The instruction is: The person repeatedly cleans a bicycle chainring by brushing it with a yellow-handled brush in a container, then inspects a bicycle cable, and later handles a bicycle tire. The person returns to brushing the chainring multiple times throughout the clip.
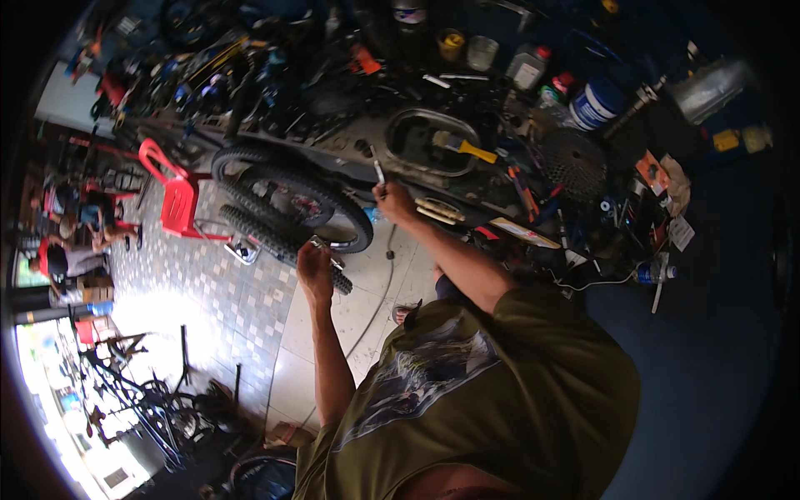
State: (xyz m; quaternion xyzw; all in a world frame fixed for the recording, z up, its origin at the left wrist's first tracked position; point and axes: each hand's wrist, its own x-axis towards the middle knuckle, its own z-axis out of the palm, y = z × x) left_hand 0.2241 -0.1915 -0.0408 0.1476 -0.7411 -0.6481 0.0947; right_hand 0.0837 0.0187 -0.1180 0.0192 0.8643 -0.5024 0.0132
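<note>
My right hand is closed around a slim silver tool that points toward the workbench edge; its exact kind is too small to tell. To the left and lower, my left hand has its fingers curled around a small shiny metal part, mostly hidden by the hand. Bicycle wheels with knobby black tyres stand just beyond my left hand, against the bench. On the bench ahead of my right hand lies an oval metal basin, with a yellow-handled brush across its rim.
The cluttered workbench holds a large cassette, a blue-and-white tub and a red-capped bottle. A red plastic chair stands at left. A hose crosses the tiled floor. Bicycles and seated people are farther left.
</note>
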